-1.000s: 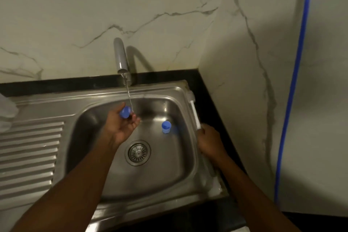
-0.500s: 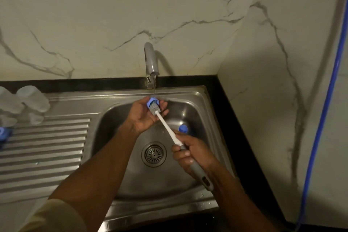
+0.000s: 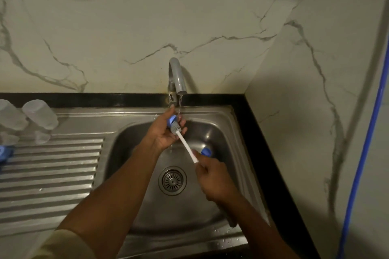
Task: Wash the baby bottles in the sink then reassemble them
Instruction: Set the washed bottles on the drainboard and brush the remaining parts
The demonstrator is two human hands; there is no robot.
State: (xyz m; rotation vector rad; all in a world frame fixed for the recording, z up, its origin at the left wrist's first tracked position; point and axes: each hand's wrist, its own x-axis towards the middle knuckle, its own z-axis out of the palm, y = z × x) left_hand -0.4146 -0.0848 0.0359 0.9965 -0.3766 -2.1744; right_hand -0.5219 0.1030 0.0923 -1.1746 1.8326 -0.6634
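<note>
My left hand [image 3: 163,131] holds a small blue bottle ring [image 3: 171,120] under the thin stream from the grey tap [image 3: 176,78]. My right hand [image 3: 214,176] grips the white handle of a bottle brush [image 3: 187,147]. Its grey bristle head is pushed into the blue ring. A second blue ring [image 3: 206,151] lies in the steel sink basin [image 3: 210,212], just right of the brush handle. Two clear bottles [image 3: 40,114] stand upside down at the back left of the draining board.
The ribbed steel draining board [image 3: 50,174] fills the left side, with small clear parts [image 3: 42,137] and a blue part [image 3: 5,153] at its far left edge. The drain strainer [image 3: 172,181] sits mid-basin. Marble walls close the back and right; a blue hose [image 3: 364,153] hangs at right.
My right hand picked the brush up from the sink's right rim and brought it into the blue ring. The view shifted right and down slightly.
</note>
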